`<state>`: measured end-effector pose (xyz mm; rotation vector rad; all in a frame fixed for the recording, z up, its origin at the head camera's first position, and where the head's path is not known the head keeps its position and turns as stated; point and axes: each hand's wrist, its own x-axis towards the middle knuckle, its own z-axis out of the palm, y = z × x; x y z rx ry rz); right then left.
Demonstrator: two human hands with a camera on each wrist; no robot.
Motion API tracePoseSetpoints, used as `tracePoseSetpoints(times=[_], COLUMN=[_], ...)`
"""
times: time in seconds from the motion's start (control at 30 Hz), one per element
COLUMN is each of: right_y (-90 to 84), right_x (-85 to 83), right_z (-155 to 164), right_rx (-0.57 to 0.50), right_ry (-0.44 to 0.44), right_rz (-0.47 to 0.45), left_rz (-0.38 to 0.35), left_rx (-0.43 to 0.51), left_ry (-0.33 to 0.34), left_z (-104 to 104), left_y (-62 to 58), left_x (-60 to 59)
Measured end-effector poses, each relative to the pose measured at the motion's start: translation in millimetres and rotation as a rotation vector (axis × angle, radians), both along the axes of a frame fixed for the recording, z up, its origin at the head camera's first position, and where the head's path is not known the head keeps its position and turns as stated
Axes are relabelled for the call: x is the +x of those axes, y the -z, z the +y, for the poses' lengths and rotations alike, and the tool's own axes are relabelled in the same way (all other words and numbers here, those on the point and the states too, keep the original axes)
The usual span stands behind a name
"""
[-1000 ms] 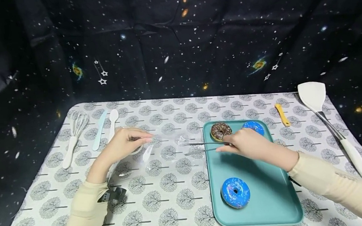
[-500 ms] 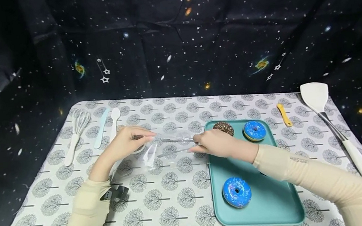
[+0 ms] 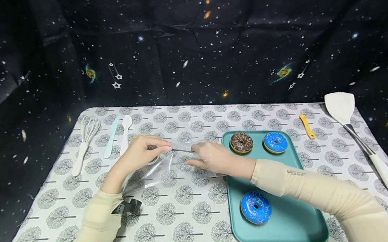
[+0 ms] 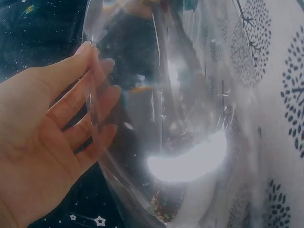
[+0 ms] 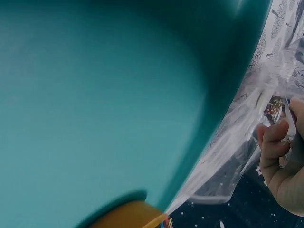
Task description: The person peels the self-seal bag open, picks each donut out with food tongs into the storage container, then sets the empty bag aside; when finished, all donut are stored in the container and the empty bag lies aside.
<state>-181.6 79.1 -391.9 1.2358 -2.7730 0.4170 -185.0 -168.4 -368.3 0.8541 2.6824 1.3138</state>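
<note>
My left hand [image 3: 147, 150] pinches the edge of a clear plastic bag [image 4: 156, 114], thumb against fingers in the left wrist view. Through the film, close to that hand, shows a dark doughnut with sprinkles [image 4: 164, 206], mostly covered by glare and fingers. My right hand [image 3: 213, 158] grips thin metal tongs [image 3: 182, 150]; their arms are spread and reach into the bag, with the tips hard to see. Right of the bag, a teal tray [image 3: 284, 225] carries a chocolate doughnut [image 3: 241, 142] and two blue doughnuts, one at the back [image 3: 275, 142] and another in front [image 3: 255, 207].
On the left lie a whisk [image 3: 86, 141], a light-blue knife [image 3: 112, 136] and a white spoon [image 3: 126, 127]. Beyond the tray's right side are a small yellow-handled tool [image 3: 307, 126] and a long white spatula [image 3: 340, 107]. A dark star-patterned cloth [image 3: 187, 47] hangs behind the table.
My right hand has moved left off the tray, carrying the tongs farther into the bag. This uncovers the chocolate and back blue doughnuts. The left hand keeps its pinch on the bag.
</note>
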Motion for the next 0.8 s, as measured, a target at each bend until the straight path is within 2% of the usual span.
tracePoseSetpoints(times=[0.2,0.33,0.57,0.8], right_y=[-1.4,-1.2,-0.7,2.5], right_x=[-1.4,-2.6,-9.6,-15.8], right_z=[-15,-22,-26,-26], right_rx=[0.057,0.055,0.041,0.112], right_ry=[0.13,0.17,0.119,0.067], right_rz=[-0.117,-0.148,-0.163,-0.066], left_rz=[-0.009,-0.043,-0.087,-0.085], left_rx=[0.009,0.007,-0.021,0.006], left_ry=[0.005,-0.016,-0.049,-0.021], left_z=[2,3,3,3], left_y=[6.2,6.1,7.0,7.2], left_x=[-2.0,-0.5,0.2,-0.9])
